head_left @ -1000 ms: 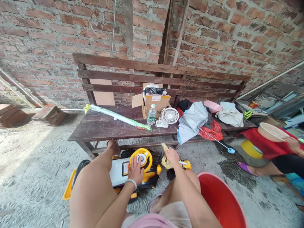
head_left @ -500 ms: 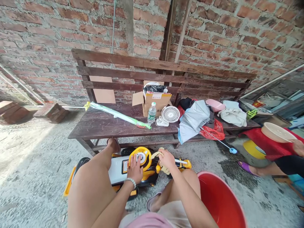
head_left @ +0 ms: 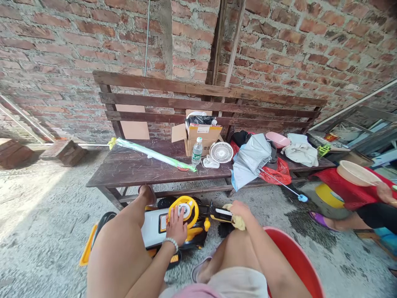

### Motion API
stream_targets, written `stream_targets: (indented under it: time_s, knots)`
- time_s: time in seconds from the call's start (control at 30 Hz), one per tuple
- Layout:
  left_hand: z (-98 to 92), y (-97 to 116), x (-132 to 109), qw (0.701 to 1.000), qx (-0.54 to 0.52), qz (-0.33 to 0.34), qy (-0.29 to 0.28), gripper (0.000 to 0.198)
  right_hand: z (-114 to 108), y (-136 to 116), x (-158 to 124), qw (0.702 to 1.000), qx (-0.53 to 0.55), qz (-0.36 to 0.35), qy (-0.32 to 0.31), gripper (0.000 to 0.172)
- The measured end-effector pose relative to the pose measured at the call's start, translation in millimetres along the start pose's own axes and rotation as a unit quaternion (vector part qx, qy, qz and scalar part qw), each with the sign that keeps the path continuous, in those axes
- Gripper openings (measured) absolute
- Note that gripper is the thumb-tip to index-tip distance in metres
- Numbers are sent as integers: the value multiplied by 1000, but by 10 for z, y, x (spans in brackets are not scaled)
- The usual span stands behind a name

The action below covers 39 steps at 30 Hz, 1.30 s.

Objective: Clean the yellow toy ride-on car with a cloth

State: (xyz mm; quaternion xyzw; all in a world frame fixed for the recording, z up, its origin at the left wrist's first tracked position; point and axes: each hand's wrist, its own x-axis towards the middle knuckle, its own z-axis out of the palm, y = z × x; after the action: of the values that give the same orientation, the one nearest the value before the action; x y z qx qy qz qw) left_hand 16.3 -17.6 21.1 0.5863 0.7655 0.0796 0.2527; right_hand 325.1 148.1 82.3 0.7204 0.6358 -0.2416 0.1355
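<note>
Between my legs stands a yellow, white and black ride-on toy vehicle (head_left: 151, 225) with a yellow steering wheel (head_left: 196, 213). My left hand (head_left: 177, 227), a beaded bracelet at its wrist, lies on the wheel's near left part with fingers stretched out. A pale yellow cloth (head_left: 238, 222) is bunched under my right hand (head_left: 242, 211), whose fingers are closed around it. That hand presses the cloth against the end of the toy's black and yellow front arm (head_left: 217, 213). Part of the arm's tip is hidden by the hand and cloth.
A dark wooden bench (head_left: 124, 169) holds a cardboard box (head_left: 203, 138), water bottle (head_left: 197, 152), white fan (head_left: 221, 152) and silver umbrella (head_left: 251, 157). A red bucket (head_left: 291, 256) stands by my right leg. At right, another person's hand (head_left: 384, 191) holds a beige basin (head_left: 356, 173).
My right hand has moved right with the cloth, from beside the steering wheel to the far end of the front arm. My left hand stays on the wheel.
</note>
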Motion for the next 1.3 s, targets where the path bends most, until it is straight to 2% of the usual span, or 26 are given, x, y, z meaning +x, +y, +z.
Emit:
stream_targets:
  time_s: [0.1,0.17,0.23,0.4,0.47,0.53,0.6,0.67,0.77,0.83,0.9,1.0,1.2,1.3]
  knots:
    - [46,3,6,1000,6,0,5,71,-136,303,-24,998,-39,40,-12,18]
    - [74,4,9,1000,12,2,11,70,-147,292,-16,998,-51,38,-18,19]
    - [90,1,13,1000,20,-1,22,69,-87,93,14,998,-52,15,-24,19]
    - [82,-24,24,1000,21,-4,21,69,92,-664,66,996,0,-91,-24,21]
    - [75,-29,25,1000,18,-7,23,70,109,-781,6,992,23,-119,-15,21]
    - [72,-27,25,1000,12,-11,23,70,143,-730,-127,990,37,-133,-7,26]
    - [77,-22,26,1000,4,-7,18,71,254,-567,-325,990,40,-137,9,29]
    - [86,-19,31,1000,-2,-4,17,71,470,-377,-554,989,36,-133,52,33]
    - [99,-18,46,1000,-4,-5,13,72,913,-194,-849,984,46,-104,135,53]
    - [97,-12,53,1000,1,-9,6,71,1169,-178,-947,988,60,-69,128,59]
    - [85,0,54,1000,6,-15,5,70,1314,-221,-948,991,74,-19,107,63]
    - [49,20,38,1000,10,-15,9,70,1319,-286,-825,990,87,30,109,67]
    - [-5,40,9,1000,14,-11,-3,69,1102,-227,-555,981,120,93,123,62]
    - [8,49,19,1000,9,-17,2,70,1078,-231,-540,981,118,93,122,63]
